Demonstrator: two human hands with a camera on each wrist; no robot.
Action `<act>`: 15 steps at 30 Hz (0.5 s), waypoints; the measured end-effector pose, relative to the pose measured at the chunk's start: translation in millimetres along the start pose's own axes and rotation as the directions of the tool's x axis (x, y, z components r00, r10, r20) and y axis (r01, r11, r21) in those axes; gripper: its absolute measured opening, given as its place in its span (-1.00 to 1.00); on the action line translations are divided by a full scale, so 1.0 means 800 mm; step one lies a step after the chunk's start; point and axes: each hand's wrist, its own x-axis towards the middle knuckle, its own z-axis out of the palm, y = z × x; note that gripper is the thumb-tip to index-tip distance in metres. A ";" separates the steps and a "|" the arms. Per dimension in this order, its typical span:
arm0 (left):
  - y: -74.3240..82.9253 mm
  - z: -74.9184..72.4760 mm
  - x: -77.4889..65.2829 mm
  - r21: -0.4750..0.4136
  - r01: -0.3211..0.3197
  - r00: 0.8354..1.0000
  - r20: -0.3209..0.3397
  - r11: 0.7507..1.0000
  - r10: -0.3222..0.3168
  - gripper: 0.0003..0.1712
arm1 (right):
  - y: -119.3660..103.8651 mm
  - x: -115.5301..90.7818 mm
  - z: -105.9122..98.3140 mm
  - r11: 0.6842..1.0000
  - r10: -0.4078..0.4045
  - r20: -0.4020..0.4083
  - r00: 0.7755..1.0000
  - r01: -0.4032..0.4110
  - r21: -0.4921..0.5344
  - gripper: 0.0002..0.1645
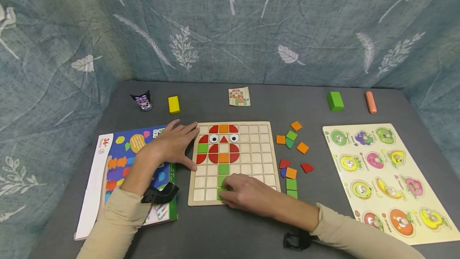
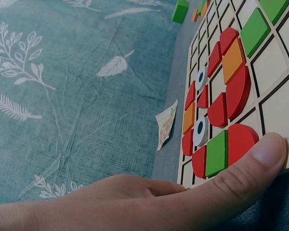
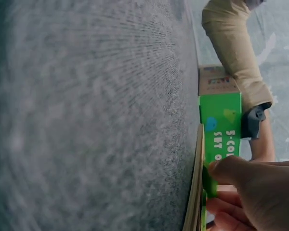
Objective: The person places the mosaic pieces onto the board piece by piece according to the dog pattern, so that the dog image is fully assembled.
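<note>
A wooden grid board (image 1: 251, 169) lies flat, with red, orange and green tiles and two white eye tiles set in its upper left cells. My left hand (image 1: 172, 145) has its fingers spread along the board's left edge, the thumb resting at the rim beside a red tile (image 2: 242, 140). Over the board's bottom row, my right hand (image 1: 248, 195) pinches a green square tile (image 3: 209, 182) between thumb and fingers. Directly above it, green squares (image 1: 223, 169) form a column under an orange tile (image 1: 223, 158). The right hand partly covers the lower cells.
Loose tiles (image 1: 291, 184) lie right of the board, near a fruit puzzle board (image 1: 345, 147). A blue toy box (image 1: 122, 139) sits under the left forearm. Along the back are a figurine (image 1: 143, 101), yellow block (image 1: 174, 105), picture card (image 1: 239, 96), green block (image 1: 336, 102) and orange stick (image 1: 371, 102).
</note>
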 end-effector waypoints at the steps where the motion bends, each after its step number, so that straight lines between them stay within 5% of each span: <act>1: 0.000 0.000 0.000 0.001 -0.002 1.000 0.000 1.000 0.002 0.32 | -0.001 -0.001 0.000 1.000 0.002 0.004 1.000 -0.002 -0.002 -0.83; 7: 0.002 0.003 -0.002 -0.020 0.009 1.000 0.011 1.000 -0.008 0.32 | 0.010 -0.033 -0.015 0.992 0.124 -0.009 0.992 -0.124 0.032 -0.70; 15: 0.002 0.000 0.000 -0.001 0.004 1.000 0.008 1.000 -0.004 0.32 | 0.054 -0.143 -0.051 0.943 0.328 -0.137 0.935 -0.332 -0.002 -0.64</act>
